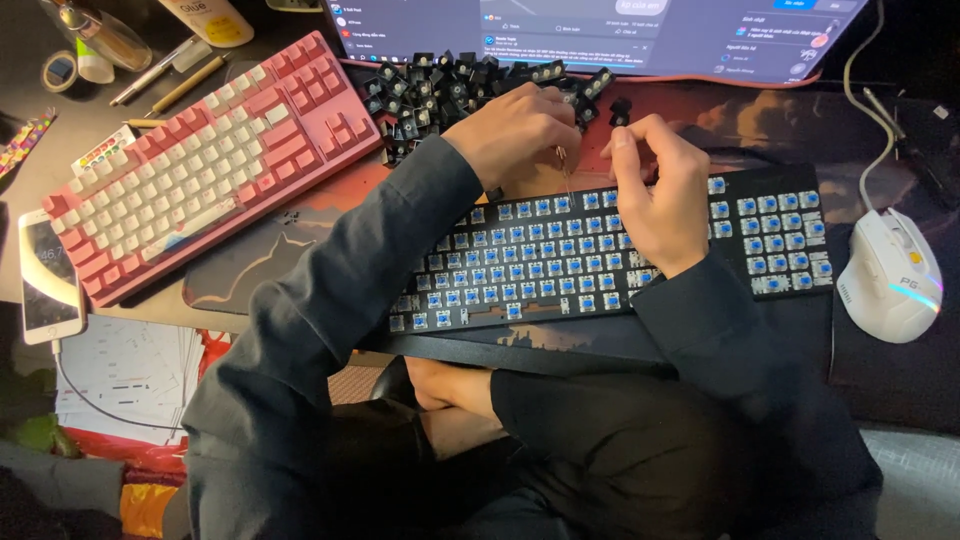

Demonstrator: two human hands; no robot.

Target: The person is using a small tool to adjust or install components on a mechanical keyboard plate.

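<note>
A left hand (512, 128) pinching a thin wire tool hangs just above the stripped black keyboard's (770, 235) far edge, beside the right hand (662, 190), fingers curled on its blue switches, the keycap pile (440, 85) beyond.

The left hand (512, 130) is hovering closed over the far edge of a black keyboard (610, 255) stripped of its caps, blue switches showing, and is pinching a thin wire tool (562, 160) that is hanging down toward the switches. The right hand (660, 190) is resting on the keyboard's right-centre rows, fingers curled. A heap of black keycaps (470, 85) is lying just beyond the hands near the surface's far edge. A pink keyboard (200, 165) is sitting tilted toward the left, a white mouse (890, 275) at the right edge.
</note>
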